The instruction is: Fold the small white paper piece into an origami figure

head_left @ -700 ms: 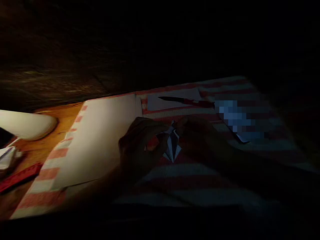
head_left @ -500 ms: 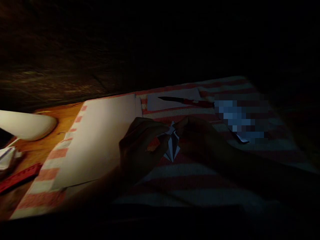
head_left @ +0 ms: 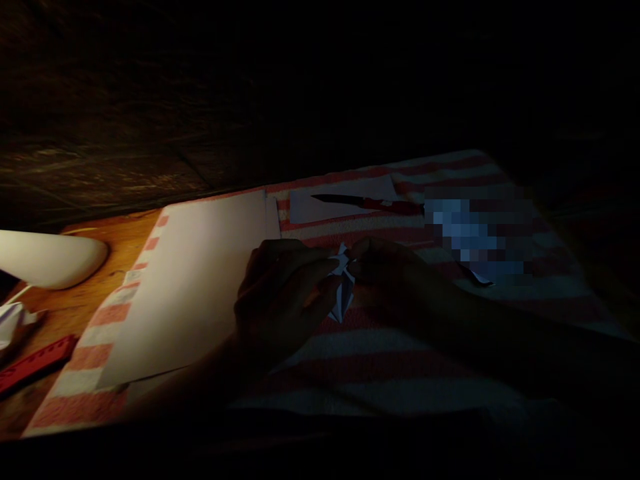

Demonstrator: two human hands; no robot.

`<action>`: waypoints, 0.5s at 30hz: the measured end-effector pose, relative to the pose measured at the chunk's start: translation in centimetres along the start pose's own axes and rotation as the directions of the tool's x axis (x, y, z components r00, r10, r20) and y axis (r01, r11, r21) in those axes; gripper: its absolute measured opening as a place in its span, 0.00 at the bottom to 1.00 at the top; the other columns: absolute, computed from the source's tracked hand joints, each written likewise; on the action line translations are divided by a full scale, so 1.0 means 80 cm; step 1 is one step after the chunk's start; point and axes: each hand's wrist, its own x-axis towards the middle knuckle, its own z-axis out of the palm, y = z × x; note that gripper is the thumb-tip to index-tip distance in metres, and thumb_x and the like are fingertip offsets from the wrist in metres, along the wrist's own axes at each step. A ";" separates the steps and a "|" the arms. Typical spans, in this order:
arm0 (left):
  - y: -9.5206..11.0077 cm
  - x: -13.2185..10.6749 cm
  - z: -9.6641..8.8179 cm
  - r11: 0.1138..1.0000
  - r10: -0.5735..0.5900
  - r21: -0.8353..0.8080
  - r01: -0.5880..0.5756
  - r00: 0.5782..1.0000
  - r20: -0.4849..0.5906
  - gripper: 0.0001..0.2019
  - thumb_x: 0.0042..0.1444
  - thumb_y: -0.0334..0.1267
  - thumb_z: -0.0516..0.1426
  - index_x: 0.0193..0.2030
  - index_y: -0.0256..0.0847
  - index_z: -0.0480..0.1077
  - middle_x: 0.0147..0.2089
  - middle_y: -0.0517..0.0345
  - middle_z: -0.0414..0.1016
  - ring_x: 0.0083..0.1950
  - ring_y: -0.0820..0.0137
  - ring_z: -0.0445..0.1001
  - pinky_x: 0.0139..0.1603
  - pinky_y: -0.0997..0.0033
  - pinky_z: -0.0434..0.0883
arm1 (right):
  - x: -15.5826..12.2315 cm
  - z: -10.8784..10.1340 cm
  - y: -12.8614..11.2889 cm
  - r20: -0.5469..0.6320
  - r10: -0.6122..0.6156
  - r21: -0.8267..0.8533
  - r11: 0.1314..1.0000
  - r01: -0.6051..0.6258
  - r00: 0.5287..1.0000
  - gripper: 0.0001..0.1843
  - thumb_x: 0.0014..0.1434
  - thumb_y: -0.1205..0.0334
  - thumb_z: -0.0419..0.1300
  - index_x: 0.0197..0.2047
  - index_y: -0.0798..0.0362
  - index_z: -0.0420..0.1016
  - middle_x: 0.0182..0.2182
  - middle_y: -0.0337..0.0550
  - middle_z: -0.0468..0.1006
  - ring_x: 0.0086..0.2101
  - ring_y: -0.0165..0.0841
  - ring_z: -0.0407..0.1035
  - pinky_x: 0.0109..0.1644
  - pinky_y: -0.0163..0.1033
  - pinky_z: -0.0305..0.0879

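A small folded piece of white paper [head_left: 343,300] with pointed ends and sharp creases is between my two hands, over a striped cloth [head_left: 360,367]. My left hand [head_left: 280,293] pinches its left side between thumb and fingers. On the other side, the fingertips of my right hand [head_left: 395,277] close on the paper's upper right part. Deep shadow hides most of the right fingers. Beyond the hands lies a knife [head_left: 367,202] with a dark blade and a red handle, resting across a paper strip [head_left: 305,208].
Large white paper sheets [head_left: 200,267] lie on the cloth to the left. Farther left, a white lamp-like object [head_left: 55,257], a crumpled white item [head_left: 13,320] and a red notched strip [head_left: 37,363] sit on the wooden table [head_left: 127,230]. A blurred-out bluish item [head_left: 467,233] is at right.
The folded paper has turned and narrowed slightly between my fingers, and my left fingers reach further over its upper part. The whole view has shifted a little.
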 end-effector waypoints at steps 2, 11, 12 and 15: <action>0.000 0.000 0.000 1.000 0.019 0.007 -0.019 1.000 0.001 0.11 0.54 0.29 0.65 0.45 0.39 0.76 0.42 0.52 0.84 0.43 0.60 0.79 0.47 0.58 0.77 | 0.000 0.001 0.000 0.000 0.002 0.002 1.000 -0.002 1.000 0.08 0.48 0.70 0.70 0.32 0.53 0.77 0.32 0.37 0.76 0.35 0.30 0.71 0.45 0.41 0.67; 0.001 0.002 -0.003 0.990 0.097 0.099 -0.099 0.995 0.019 0.11 0.54 0.29 0.66 0.45 0.36 0.76 0.42 0.49 0.85 0.42 0.59 0.79 0.43 0.59 0.75 | 0.000 0.002 -0.002 0.026 0.010 0.043 0.999 -0.011 1.000 0.08 0.49 0.71 0.71 0.31 0.53 0.77 0.30 0.36 0.78 0.33 0.28 0.72 0.41 0.36 0.66; 0.001 0.002 -0.003 0.989 0.103 0.104 -0.105 0.994 0.023 0.11 0.54 0.30 0.66 0.45 0.36 0.77 0.42 0.49 0.85 0.42 0.59 0.79 0.43 0.59 0.75 | 0.000 0.001 -0.003 0.033 0.008 0.048 0.999 -0.010 0.999 0.08 0.48 0.70 0.72 0.30 0.53 0.77 0.30 0.35 0.78 0.32 0.28 0.72 0.41 0.36 0.66; 0.000 0.001 -0.004 0.988 0.108 0.111 -0.110 0.994 0.021 0.12 0.54 0.29 0.66 0.45 0.36 0.77 0.43 0.49 0.85 0.42 0.59 0.79 0.43 0.58 0.75 | 0.001 -0.001 -0.003 0.044 0.002 0.070 0.997 -0.005 0.999 0.09 0.47 0.70 0.74 0.30 0.53 0.78 0.29 0.34 0.78 0.32 0.27 0.72 0.41 0.36 0.67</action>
